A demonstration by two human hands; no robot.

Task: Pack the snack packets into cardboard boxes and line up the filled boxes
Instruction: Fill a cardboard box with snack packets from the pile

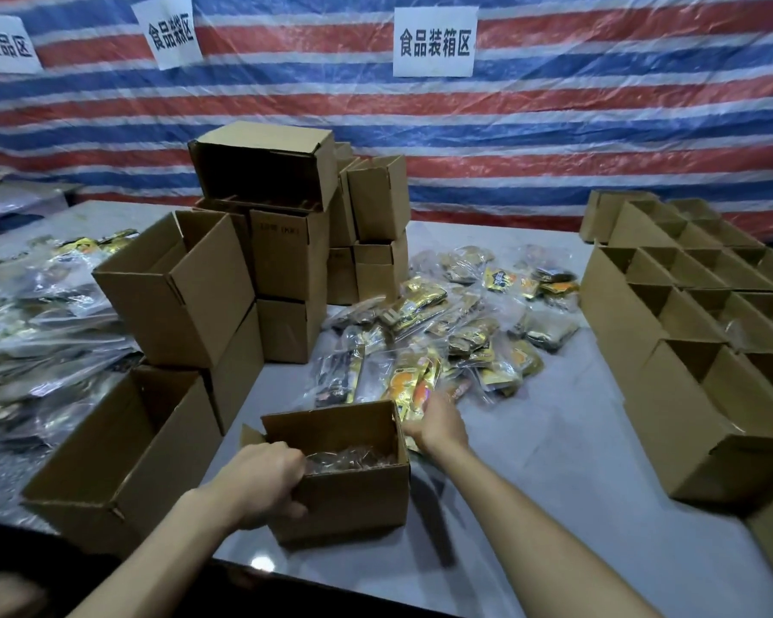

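At left hand point(260, 477): box point(353, 506) mouth up, long axis crosswise.

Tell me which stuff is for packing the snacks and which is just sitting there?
Job: open box, gripped by left hand; snack packets, with right hand on them; lined-up boxes; spare box stack.
Just there: paper signs; striped tarp.
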